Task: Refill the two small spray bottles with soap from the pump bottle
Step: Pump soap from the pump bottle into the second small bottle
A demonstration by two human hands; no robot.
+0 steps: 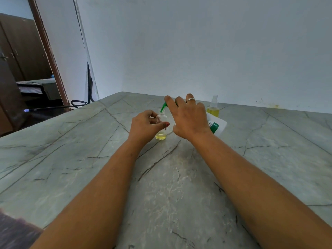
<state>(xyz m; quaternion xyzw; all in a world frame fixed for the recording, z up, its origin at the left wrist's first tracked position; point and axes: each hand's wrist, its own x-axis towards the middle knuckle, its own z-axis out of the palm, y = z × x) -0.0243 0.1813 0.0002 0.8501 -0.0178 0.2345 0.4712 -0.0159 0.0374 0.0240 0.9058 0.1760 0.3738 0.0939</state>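
Note:
A small clear bottle [161,134] stands uncapped on the grey stone counter, with a little yellow soap at its bottom. My left hand [145,127] grips it around the middle. The white pump bottle [218,125] with a green label is mostly hidden behind my right hand [188,117]. That hand lies over the pump head with straight fingers pressing down. The green spout [163,107] points into the small bottle's mouth. A second small spray bottle [213,108], capped and full of yellow soap, stands behind the pump bottle near the wall.
The counter [170,186] runs back to a white wall. Its left edge [53,119] drops off toward a doorway, with a black cable [77,103] lying there.

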